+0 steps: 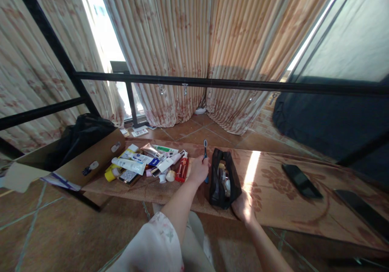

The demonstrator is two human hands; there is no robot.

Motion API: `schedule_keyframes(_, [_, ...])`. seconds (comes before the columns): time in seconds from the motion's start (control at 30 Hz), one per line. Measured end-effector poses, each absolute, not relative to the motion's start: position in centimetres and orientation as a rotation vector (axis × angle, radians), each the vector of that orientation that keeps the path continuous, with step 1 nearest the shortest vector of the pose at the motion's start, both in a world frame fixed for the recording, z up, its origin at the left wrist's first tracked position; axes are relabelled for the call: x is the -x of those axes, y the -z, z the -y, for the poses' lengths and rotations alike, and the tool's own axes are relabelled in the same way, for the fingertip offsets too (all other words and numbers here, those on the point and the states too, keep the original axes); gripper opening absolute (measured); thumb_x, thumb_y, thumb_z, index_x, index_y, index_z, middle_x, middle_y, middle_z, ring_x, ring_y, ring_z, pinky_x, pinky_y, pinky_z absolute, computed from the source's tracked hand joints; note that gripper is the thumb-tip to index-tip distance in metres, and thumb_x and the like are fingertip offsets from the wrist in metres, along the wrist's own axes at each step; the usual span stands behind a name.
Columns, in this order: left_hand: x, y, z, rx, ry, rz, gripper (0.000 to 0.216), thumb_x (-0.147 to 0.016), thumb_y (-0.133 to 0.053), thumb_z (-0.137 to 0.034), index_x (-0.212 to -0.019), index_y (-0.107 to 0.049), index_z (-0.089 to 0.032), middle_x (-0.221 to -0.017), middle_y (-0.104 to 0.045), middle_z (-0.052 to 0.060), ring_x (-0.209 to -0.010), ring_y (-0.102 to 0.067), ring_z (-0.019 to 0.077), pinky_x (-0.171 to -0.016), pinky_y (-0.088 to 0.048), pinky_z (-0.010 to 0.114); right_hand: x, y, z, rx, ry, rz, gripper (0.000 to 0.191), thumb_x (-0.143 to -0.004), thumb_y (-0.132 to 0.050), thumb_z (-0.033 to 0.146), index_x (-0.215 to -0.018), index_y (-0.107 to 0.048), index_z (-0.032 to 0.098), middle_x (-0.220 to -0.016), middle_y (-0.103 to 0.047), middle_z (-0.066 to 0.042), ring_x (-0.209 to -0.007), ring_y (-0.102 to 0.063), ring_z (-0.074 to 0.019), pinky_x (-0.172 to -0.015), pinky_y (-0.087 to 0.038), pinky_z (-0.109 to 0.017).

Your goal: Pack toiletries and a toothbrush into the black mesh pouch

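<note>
My left hand is closed around a dark blue toothbrush, whose pale oval head points up and away from me. Just right of it stands an open black toiletry bag with several small bottles or jars inside. My right hand grips the near right corner of this bag; its fingertips are hidden behind the fabric. Left of my left hand lies a pile of toiletries: a red pump bottle, white tubes, a yellow bottle and a glittery compact.
A cardboard box with a black plastic bag in it sits at the left end of the cloth-covered bench. Two dark phone-like slabs lie to the right. A black metal bar crosses ahead, before curtains.
</note>
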State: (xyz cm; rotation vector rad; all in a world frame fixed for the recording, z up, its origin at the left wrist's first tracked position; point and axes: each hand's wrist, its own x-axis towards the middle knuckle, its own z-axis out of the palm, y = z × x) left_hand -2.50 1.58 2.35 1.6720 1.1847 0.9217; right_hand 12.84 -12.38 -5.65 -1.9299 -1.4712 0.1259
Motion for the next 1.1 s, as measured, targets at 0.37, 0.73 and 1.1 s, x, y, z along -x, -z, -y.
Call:
schedule_keyframes(0.37, [2.2,-2.59,-1.41,-1.586,-0.866,-1.151,0.024,-0.09,-0.038,-0.021,-0.097,-0.06,-0.014,-0.078,-0.066,0.005,-0.048,-0.052,0.0094,-0.051,-0.041,0.022,-12.4,5.08,12.49,1.889,-0.194,1.376,0.024,-0.081,-0.048,0.031,-0.082,-0.067,0.017,-0.079,-0.07,-0.009,-0.068,-0.065,-0.0204,-0.056,-0.049,-0.025])
schedule_keyframes(0.73, [2.7,-2.54,-1.38,-1.719,-0.857,-1.19,0.023,-0.086,-0.042,-0.015,-0.096,-0.063,-0.015,-0.078,-0.067,0.005,-0.07,-0.061,0.0149,-0.069,-0.045,0.026,-12.39,5.07,12.24,1.853,-0.163,1.397,0.026,-0.079,-0.043,0.022,-0.088,-0.067,0.017,-0.086,-0.071,-0.009,-0.077,-0.067,-0.0227,-0.066,-0.051,-0.029])
schedule_keyframes(1.1, [2.93,-3.05,-1.47,-1.788,-0.882,-1.18,0.024,-0.086,-0.043,-0.022,-0.093,-0.065,-0.017,-0.078,-0.067,0.004,-0.077,-0.061,0.016,-0.074,-0.044,0.026,-12.48,5.22,12.08,1.845,-0.208,1.391,0.024,-0.077,-0.045,0.02,-0.087,-0.066,0.015,-0.084,-0.071,-0.009,-0.076,-0.066,-0.0223,-0.067,-0.05,-0.029])
